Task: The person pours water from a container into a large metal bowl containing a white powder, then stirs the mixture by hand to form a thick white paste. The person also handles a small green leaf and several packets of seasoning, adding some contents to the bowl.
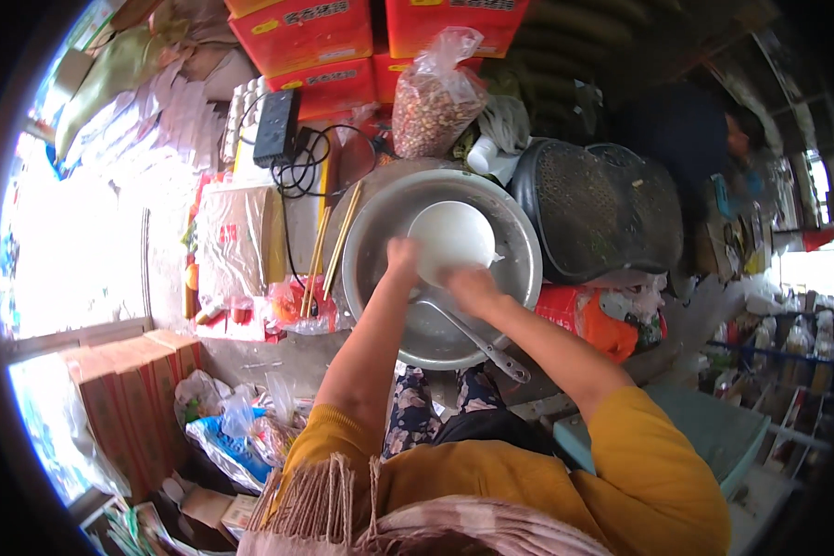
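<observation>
Where glare washes out the far left of the frame, little can be made out; below it, at the lower left, stand brown cardboard boxes [125,398], with blue and clear plastic bags [241,440] just beside them. Left of centre lies a flat package in clear wrap [230,232], and above it, near a pale egg tray [241,116], rests a black block with a looped cable [276,128]. Several light chopsticks [345,236] slant near the left rim of a wide metal basin [355,264], while red cartons [320,90] are stacked at the top.

Reaching up from the lower edge, the left hand [401,258] is at the left side of a white bowl [456,233], which sits within the basin at the middle of the frame. Above the basin stands a clear bag of brownish nuts or beans [435,107]. Below the bowl, a metal ladle [463,326] lies with its handle across the basin's lower right rim. The right hand [473,289] is at the bowl's lower edge; both hands are blurred, so I cannot tell whether the fingers pinch the bowl or are spread.

Right of the basin sits a dark, rounded object with a speckled top [612,208], with a red and orange bag [607,329] below it.
</observation>
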Action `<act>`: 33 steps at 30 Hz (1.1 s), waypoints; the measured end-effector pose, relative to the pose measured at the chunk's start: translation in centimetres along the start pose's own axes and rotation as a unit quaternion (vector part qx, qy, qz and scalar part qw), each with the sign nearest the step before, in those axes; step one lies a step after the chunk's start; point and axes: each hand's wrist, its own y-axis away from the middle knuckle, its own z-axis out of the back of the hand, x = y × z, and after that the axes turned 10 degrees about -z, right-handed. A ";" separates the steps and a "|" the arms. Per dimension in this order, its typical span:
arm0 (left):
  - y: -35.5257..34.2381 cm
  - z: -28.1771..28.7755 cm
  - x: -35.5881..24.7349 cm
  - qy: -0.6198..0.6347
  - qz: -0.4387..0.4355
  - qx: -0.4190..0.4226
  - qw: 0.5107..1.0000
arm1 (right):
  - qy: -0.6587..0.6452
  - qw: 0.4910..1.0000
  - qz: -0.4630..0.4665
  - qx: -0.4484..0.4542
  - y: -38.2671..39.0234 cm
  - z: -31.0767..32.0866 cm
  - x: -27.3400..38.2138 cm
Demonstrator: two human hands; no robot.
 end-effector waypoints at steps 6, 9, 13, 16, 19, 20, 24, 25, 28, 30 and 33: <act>4.7 1.3 -4.0 0.021 0.059 0.123 0.990 | -0.226 0.959 -0.103 -0.138 0.0 3.1 5.2; 6.7 1.7 -6.0 0.063 0.067 0.149 0.985 | -0.308 0.938 -0.053 -0.154 0.6 2.0 5.5; 9.2 2.5 -9.6 0.009 0.103 0.090 0.991 | -0.075 0.953 0.160 -0.246 1.7 1.2 -0.3; 9.1 2.9 -8.8 0.051 0.081 0.076 0.992 | -0.079 0.990 0.051 -0.107 2.5 3.8 2.6; 8.0 2.9 -3.8 -0.044 -0.213 -0.012 0.976 | -0.157 0.984 -0.043 -0.070 1.8 3.5 5.9; 7.8 3.7 -3.4 -0.023 -0.170 0.004 0.985 | -0.118 0.988 -0.006 -0.099 2.0 3.4 5.7; 10.3 3.6 -8.3 0.075 0.100 0.085 0.988 | -0.102 0.982 0.086 -0.136 2.8 3.0 0.9; 11.7 2.4 -10.2 0.074 0.079 0.117 0.987 | -0.177 0.973 0.105 -0.101 2.8 2.9 0.1; 11.1 1.9 -9.9 0.099 0.012 0.161 0.982 | -0.383 0.920 0.078 -0.027 2.9 3.8 0.5; 10.4 2.1 -8.9 0.119 -0.036 0.173 0.977 | -0.680 0.729 0.016 0.069 3.6 6.1 1.4; 10.1 0.9 -8.5 0.115 -0.028 0.162 0.980 | -0.796 0.593 -0.022 0.118 3.8 6.0 -1.9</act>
